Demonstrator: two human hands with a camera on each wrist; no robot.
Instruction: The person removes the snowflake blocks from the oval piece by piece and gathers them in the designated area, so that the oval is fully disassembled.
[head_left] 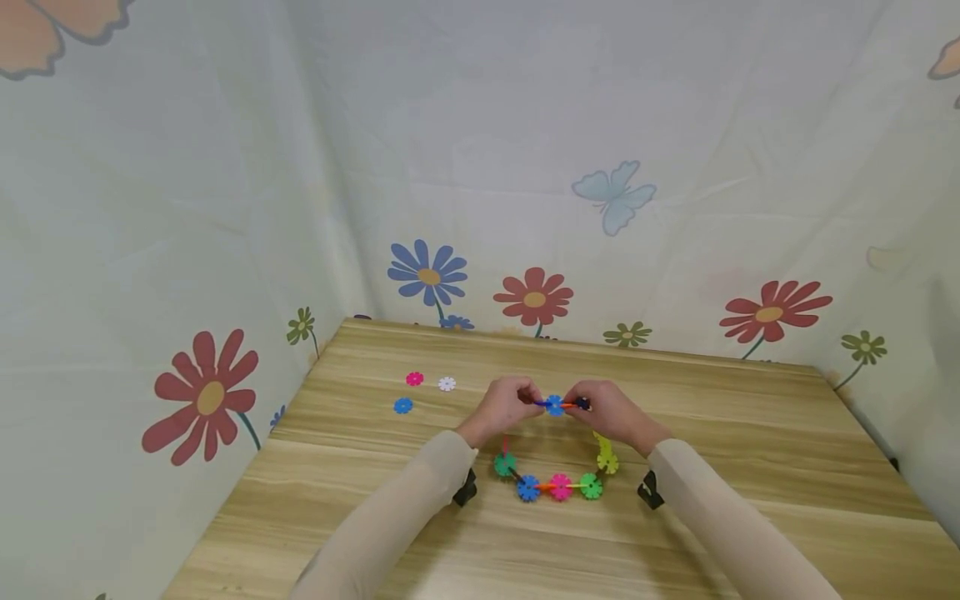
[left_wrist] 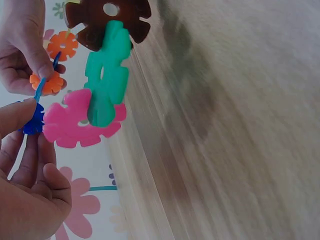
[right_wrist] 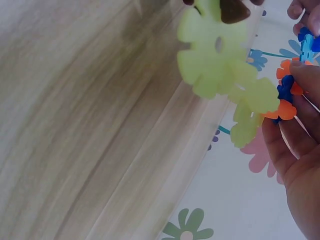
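Several notched plastic flower discs are slotted together into a chain that hangs as a loop below both hands. My left hand [head_left: 504,408] pinches a dark blue disc [left_wrist: 34,120] between thumb and fingers. Opposite it, my right hand [head_left: 611,410] grips an orange disc [right_wrist: 282,109] with a dark blue one beside it. A light blue disc [head_left: 555,405] spans the gap between the hands. Below the left hand follow a pink disc [left_wrist: 75,122], a teal disc [left_wrist: 107,75] and a brown disc [left_wrist: 105,20]. Yellow discs [right_wrist: 215,50] hang from the right hand's side.
On the wooden table [head_left: 360,500], left of the hands, lie a loose pink disc [head_left: 415,379], a white disc [head_left: 447,384] and a blue disc [head_left: 403,406]. A flower-printed cloth [head_left: 465,125] hangs behind the table and along its sides.
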